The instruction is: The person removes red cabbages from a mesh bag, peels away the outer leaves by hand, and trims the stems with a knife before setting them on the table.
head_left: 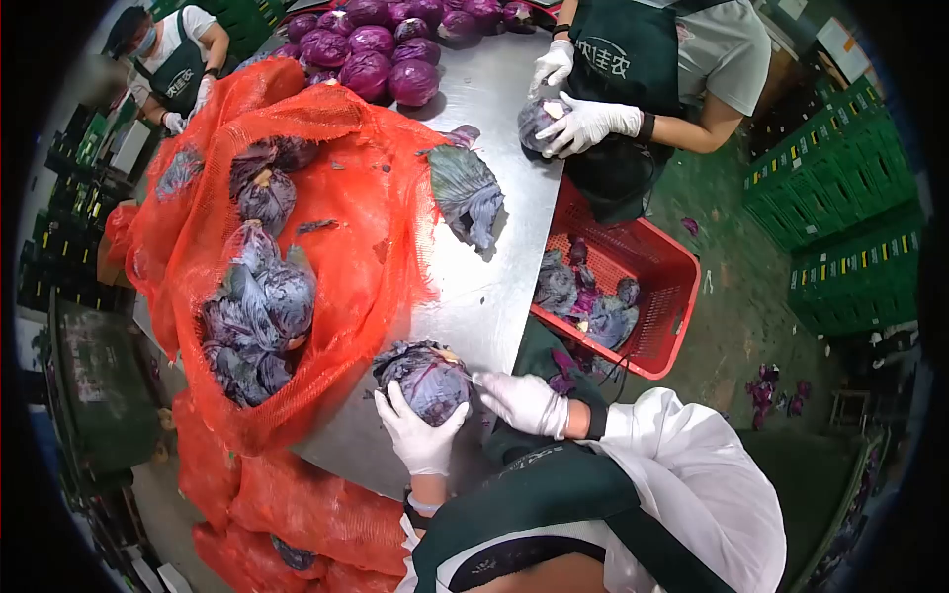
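Note:
My gloved left hand (pixel 417 435) spreads round the lower left side of a red cabbage (pixel 435 383) at the near edge of the metal table (pixel 474 316). The cabbage still wears dull outer leaves, and a pale stem end shows at its upper right. My gloved right hand (pixel 529 403) is closed just right of the cabbage, its fingertips near the cabbage's side; what it grips, if anything, is hidden. Left of the cabbage lies an open orange mesh sack (pixel 366 198) with several untrimmed red cabbages (pixel 262 306) in it. A loose outer leaf (pixel 465 193) rests farther up the table.
Trimmed cabbages (pixel 371 49) are heaped at the far end. Across the table a co-worker in a dark apron (pixel 618 59) holds another cabbage (pixel 539 124). A red crate (pixel 643 282) of leaves stands at the table's right side. Full sacks (pixel 306 504) lie below left; another person works far left.

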`<move>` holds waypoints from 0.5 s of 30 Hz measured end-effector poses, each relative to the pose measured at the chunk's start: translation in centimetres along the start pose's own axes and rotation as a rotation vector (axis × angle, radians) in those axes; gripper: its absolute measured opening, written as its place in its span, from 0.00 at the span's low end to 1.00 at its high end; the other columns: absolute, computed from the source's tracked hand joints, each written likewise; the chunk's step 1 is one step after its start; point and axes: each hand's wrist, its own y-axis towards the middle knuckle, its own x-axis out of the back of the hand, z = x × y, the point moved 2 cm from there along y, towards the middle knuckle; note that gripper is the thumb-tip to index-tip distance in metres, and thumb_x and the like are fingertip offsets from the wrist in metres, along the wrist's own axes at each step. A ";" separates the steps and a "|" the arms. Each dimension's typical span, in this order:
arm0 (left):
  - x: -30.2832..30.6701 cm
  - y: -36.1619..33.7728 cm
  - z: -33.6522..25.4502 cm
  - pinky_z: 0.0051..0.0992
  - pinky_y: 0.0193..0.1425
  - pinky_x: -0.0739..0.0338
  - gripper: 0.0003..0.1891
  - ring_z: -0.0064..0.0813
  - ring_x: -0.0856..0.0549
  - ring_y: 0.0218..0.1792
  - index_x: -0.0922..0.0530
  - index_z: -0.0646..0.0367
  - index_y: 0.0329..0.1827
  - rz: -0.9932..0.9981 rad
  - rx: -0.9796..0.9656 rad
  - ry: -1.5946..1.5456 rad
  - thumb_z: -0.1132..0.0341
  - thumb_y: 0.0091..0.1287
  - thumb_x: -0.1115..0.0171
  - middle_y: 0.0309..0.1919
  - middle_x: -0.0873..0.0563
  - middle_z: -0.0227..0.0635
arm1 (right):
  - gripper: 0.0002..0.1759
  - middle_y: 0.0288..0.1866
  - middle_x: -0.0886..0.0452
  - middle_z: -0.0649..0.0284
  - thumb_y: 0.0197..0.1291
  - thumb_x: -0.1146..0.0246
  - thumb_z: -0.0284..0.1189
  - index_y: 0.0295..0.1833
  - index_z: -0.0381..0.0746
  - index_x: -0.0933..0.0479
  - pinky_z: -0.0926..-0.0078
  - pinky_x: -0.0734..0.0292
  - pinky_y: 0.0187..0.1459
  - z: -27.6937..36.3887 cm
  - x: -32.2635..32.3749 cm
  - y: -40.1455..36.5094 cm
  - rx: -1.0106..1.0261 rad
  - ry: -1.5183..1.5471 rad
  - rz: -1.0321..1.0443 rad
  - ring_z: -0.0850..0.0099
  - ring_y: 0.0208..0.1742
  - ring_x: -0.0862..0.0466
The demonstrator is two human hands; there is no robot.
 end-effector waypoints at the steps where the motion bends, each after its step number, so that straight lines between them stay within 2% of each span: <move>1: 0.0 0.2 -0.2 0.44 0.67 0.37 0.56 0.57 0.37 0.65 0.44 0.61 0.69 0.005 0.021 0.019 0.49 0.36 0.22 0.66 0.42 0.58 | 0.14 0.39 0.21 0.50 0.63 0.49 0.33 0.52 0.38 0.32 0.57 0.22 0.36 0.3 -0.3 -0.4 -0.052 -0.067 0.085 0.50 0.35 0.19; 2: -0.1 0.4 -0.1 0.44 0.67 0.37 0.56 0.57 0.37 0.65 0.44 0.61 0.69 0.011 0.019 0.013 0.49 0.36 0.22 0.66 0.42 0.58 | 0.10 0.34 0.22 0.50 0.62 0.49 0.31 0.45 0.38 0.32 0.54 0.24 0.32 -0.7 -1.8 0.1 -0.023 -0.063 0.060 0.48 0.30 0.19; 5: 0.1 0.4 0.5 0.44 0.65 0.36 0.56 0.57 0.36 0.64 0.43 0.61 0.69 -0.001 0.018 0.066 0.49 0.37 0.22 0.66 0.41 0.57 | 0.09 0.31 0.22 0.48 0.61 0.49 0.31 0.42 0.38 0.33 0.53 0.25 0.30 -1.2 -3.7 3.2 -0.010 -0.030 -0.008 0.48 0.29 0.19; 6: 0.4 0.7 0.7 0.44 0.64 0.35 0.56 0.56 0.34 0.64 0.43 0.60 0.69 0.013 0.013 0.043 0.49 0.37 0.22 0.66 0.40 0.57 | 0.08 0.29 0.22 0.48 0.60 0.50 0.30 0.41 0.37 0.33 0.53 0.25 0.31 -0.9 -3.3 3.6 -0.059 -0.097 0.092 0.49 0.30 0.19; 9: 0.7 1.4 1.5 0.44 0.62 0.32 0.56 0.55 0.32 0.62 0.43 0.60 0.69 0.017 -0.006 0.015 0.49 0.37 0.22 0.65 0.39 0.55 | 0.08 0.28 0.21 0.49 0.60 0.51 0.28 0.42 0.37 0.33 0.53 0.25 0.31 -0.6 -2.4 2.6 -0.023 -0.079 0.193 0.49 0.30 0.19; 10: 0.8 1.6 1.6 0.44 0.62 0.32 0.56 0.56 0.32 0.62 0.43 0.59 0.69 0.022 -0.003 0.005 0.49 0.37 0.23 0.65 0.39 0.55 | 0.08 0.28 0.20 0.50 0.61 0.53 0.28 0.42 0.36 0.32 0.53 0.25 0.32 0.0 -1.7 2.3 -0.084 -0.110 0.278 0.49 0.30 0.19; 13: 0.9 2.2 2.0 0.44 0.61 0.31 0.55 0.56 0.31 0.61 0.43 0.58 0.69 0.041 -0.002 -0.001 0.49 0.37 0.23 0.64 0.38 0.57 | 0.10 0.28 0.20 0.51 0.61 0.54 0.28 0.43 0.35 0.32 0.53 0.25 0.32 -0.9 -3.0 4.0 -0.139 -0.098 0.268 0.50 0.30 0.19; 14: 1.0 2.5 1.8 0.44 0.61 0.31 0.55 0.56 0.31 0.61 0.43 0.58 0.69 0.031 -0.017 0.006 0.49 0.37 0.23 0.64 0.38 0.57 | 0.10 0.27 0.20 0.51 0.62 0.54 0.29 0.43 0.36 0.32 0.54 0.24 0.32 -1.5 -3.7 4.9 -0.085 -0.141 0.210 0.50 0.30 0.19; 15: 1.0 2.9 1.1 0.44 0.61 0.31 0.55 0.56 0.31 0.61 0.43 0.58 0.69 0.031 -0.021 -0.003 0.49 0.37 0.23 0.64 0.38 0.57 | 0.09 0.29 0.20 0.49 0.61 0.54 0.29 0.43 0.36 0.32 0.54 0.24 0.33 -2.1 -4.2 5.6 -0.126 -0.154 0.248 0.50 0.32 0.18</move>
